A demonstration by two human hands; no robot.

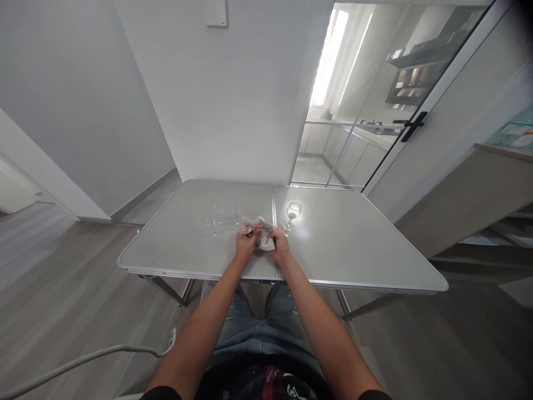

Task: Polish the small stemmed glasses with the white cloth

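Note:
Over the middle of the table, my left hand (pixel 246 242) is closed on a clear stemmed glass (pixel 247 228), its foot or rim showing near the fingertips. A pale cloth (pixel 266 241) is bunched between both hands, and my right hand (pixel 280 243) grips it from the right, pressed toward the glass. How far the cloth goes into the glass is hidden by the fingers. Just beyond my right hand, one wine glass (pixel 293 211) stands upright on its foot. Left of my hands, several clear glasses (pixel 220 215) stand close together; their outlines are faint against the tabletop.
The grey folding table (pixel 345 244) has a metal edge and a seam (pixel 273 205) across its middle. A white wall (pixel 225 111) rises behind it. To the right are a glass door with a black handle (pixel 413 126) and a shelf unit. A pale hose (pixel 104 351) runs at lower left.

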